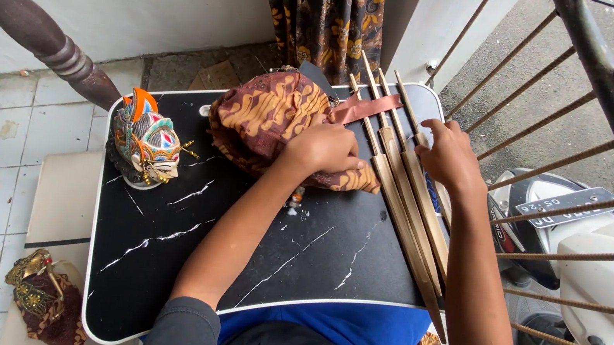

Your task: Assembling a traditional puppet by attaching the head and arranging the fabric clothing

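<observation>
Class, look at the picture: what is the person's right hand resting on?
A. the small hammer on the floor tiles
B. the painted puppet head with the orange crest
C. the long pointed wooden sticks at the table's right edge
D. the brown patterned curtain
C: the right hand lies on the long pointed wooden sticks, while the left hand presses the brown and orange batik cloth bundle.

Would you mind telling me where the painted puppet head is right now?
The painted puppet head stands at the left edge of the black tabletop, left of the batik cloth under the left hand.

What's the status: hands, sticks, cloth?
Left hand pressing batik cloth bundle. Right hand on wooden sticks at table edge. Puppet head clear, left.
</observation>
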